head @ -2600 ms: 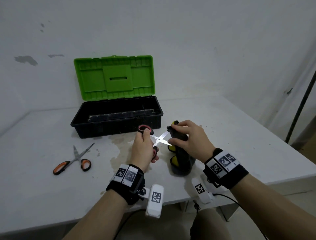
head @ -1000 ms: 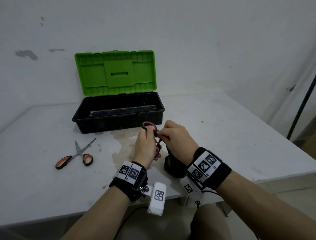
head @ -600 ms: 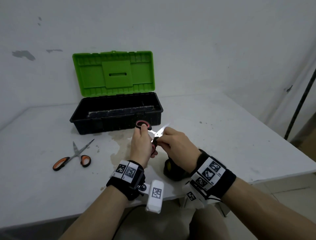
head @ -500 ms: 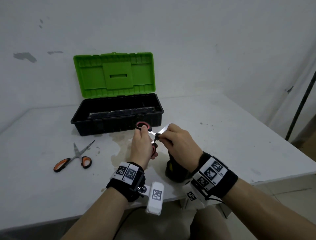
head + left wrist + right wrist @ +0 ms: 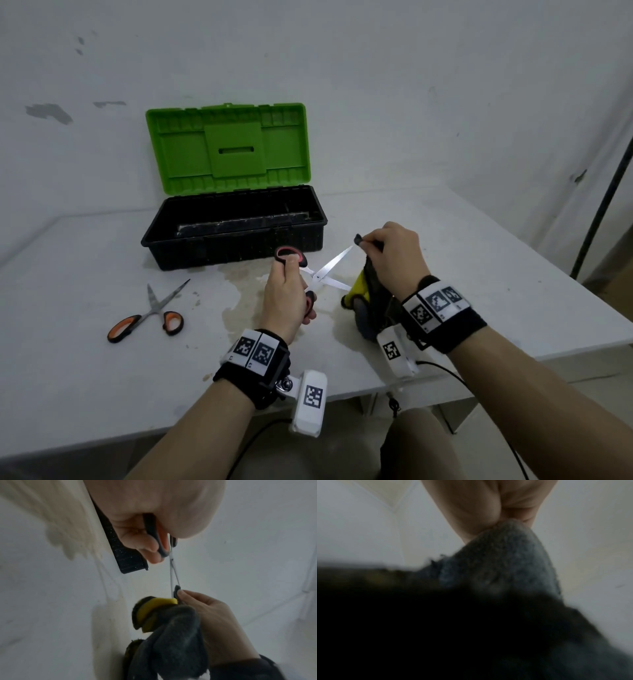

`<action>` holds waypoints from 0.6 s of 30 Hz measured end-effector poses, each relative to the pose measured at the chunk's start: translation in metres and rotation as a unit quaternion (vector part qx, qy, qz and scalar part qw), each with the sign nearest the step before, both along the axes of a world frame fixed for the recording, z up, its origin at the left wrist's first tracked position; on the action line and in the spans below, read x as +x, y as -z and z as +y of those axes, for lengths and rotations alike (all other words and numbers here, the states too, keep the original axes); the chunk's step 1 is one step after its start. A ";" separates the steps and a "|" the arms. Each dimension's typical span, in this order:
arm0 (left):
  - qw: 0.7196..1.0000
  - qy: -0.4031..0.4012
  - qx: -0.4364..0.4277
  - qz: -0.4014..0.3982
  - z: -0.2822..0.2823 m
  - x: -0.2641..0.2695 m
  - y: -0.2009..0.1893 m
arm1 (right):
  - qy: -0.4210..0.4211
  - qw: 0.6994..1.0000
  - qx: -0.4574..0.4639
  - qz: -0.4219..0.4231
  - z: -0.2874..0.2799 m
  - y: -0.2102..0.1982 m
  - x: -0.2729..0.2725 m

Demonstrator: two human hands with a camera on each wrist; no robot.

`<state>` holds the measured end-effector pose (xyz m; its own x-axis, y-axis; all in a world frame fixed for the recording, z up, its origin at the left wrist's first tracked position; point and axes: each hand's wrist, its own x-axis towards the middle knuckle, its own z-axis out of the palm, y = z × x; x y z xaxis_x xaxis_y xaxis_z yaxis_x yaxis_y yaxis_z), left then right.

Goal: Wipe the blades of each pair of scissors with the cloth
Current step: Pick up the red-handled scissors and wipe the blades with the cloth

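Above the near middle of the white table (image 5: 445, 267), the left hand (image 5: 286, 301) gripped the red-and-black looped handles of a pair of steel scissors (image 5: 322, 274), fingers curled through and round them so the two blades stood spread in an open V, clear of the surface. Just beside it, the right hand (image 5: 394, 260) pinched a fold of dark grey fleecy cloth with a yellow patch (image 5: 368, 301) between thumb and fingertips at the tip of the upper blade (image 5: 337, 260), the rest of the cloth hanging down to rest bunched on the table. The stroke looked to be ending at the tip, so doing it well probably meant keeping the fold wrapped over both flat faces, running from pivot to point along the spine side, and keeping fingertips off the cutting edge; the lower blade (image 5: 337, 283) appeared to need the same pass. Holding the handles steady would likely matter, since a closing blade could nip the cloth or a finger. Farther left, a second pair of scissors with orange-and-black handles (image 5: 147, 317) lay open on the table, well apart, seemingly awaiting its turn. Behind both stood a black plastic toolbox with a raised green lid (image 5: 236, 219), beside a pale stain on the tabletop.
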<state>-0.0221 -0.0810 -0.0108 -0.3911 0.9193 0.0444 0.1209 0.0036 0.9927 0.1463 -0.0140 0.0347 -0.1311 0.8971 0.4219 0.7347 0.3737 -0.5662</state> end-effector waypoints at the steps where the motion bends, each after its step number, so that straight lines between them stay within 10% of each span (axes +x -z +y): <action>1: 1.000 -0.001 -0.003 -0.001 0.000 -0.001 0.001 | 0.008 1.000 0.007 0.003 0.000 -0.002 0.003; 18: 0.999 -0.030 -0.007 -0.020 0.003 0.003 -0.003 | -0.153 0.983 0.035 -0.094 -0.042 0.010 -0.035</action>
